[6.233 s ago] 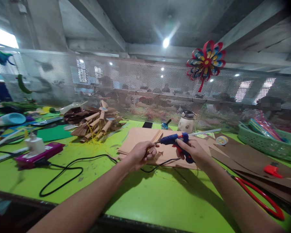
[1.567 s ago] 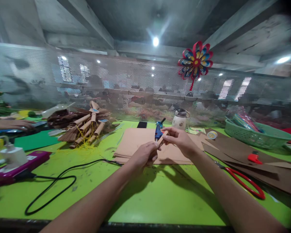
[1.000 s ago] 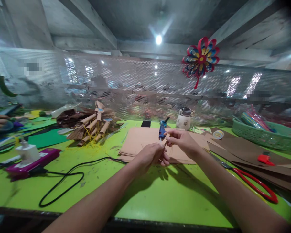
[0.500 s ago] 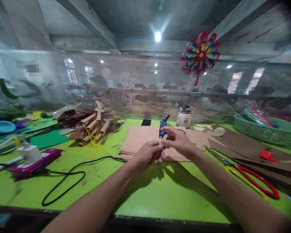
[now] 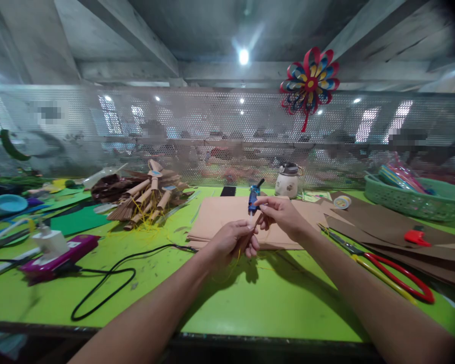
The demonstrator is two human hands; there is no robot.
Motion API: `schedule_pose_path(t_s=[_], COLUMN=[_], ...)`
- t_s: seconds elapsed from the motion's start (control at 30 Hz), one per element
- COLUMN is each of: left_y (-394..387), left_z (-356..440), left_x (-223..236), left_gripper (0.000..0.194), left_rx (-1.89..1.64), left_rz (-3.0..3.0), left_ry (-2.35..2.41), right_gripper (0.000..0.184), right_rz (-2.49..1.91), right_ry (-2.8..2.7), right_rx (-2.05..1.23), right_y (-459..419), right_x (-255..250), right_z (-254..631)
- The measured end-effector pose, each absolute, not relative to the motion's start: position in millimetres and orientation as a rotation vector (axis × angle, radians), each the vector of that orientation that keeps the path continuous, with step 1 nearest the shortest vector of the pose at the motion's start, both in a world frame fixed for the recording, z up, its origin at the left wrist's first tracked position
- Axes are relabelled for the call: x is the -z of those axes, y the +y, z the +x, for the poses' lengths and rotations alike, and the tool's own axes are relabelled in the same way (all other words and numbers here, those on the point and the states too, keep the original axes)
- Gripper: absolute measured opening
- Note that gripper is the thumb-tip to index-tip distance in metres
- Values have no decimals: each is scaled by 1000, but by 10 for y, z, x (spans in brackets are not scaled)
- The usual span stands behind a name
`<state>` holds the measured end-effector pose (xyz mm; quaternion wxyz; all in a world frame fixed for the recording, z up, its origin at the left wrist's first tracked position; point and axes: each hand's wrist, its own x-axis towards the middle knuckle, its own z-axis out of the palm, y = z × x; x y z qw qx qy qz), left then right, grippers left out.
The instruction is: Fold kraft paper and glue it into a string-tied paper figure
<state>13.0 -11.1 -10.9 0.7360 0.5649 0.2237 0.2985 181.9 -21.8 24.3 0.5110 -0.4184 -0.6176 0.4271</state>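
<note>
My left hand (image 5: 235, 241) is closed on a small piece of brown paper (image 5: 256, 217), its thumb pressed on top. Yellow string (image 5: 238, 255) trails below that hand. My right hand (image 5: 282, 215) pinches at the upper right edge of the same piece, with thumb and index finger close together. The part of the paper inside my palm is hidden. Just behind my fingers is a blue glue gun (image 5: 254, 198), over a stack of tan paper sheets (image 5: 216, 215); I cannot tell whether a finger touches it.
On the green table (image 5: 212, 313), tied brown paper figures (image 5: 151, 194) lie left of the stack. A purple power strip (image 5: 64, 258) with a black cable (image 5: 106, 271) is nearer. Scissors (image 5: 398, 275), dark brown sheets (image 5: 387, 227), a tape roll (image 5: 342, 202) and a green basket (image 5: 440, 199) lie right; a jar (image 5: 287, 182) stands behind.
My right fingertips have drawn slightly up and right from my left thumb, so more of the brown paper piece shows. My left hand has hardly moved. The view has shifted a little.
</note>
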Motion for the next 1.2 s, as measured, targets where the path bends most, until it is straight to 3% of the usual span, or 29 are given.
schedule_pose_path(t_s=[0.27,0.47,0.67,0.9,1.2], left_y=[-82,-134,-151,-156,-84], left_z=[145,141,128,143,151], left_x=[143,62,46,61,148], left_gripper=[20,24,42,22,17], left_rx=[-701,-658,-599,-631,-647], left_rz=[1281,1250,1165,1202,1254], left_ry=[481,459,374,445,402], right_gripper=[43,40,36,33,30], right_rz=[-1052,-1015,-1014,-1076,-1035], right_ry=[-1604,-1585,-1521,-1496,-1487], right_rx=[-874,-842,-870,-795,-715], right_y=[-216,-217,-221,-211,-130], right_x=[-172,-167,-231,-249,-131], right_z=[1782,1774,1824,1840,1825])
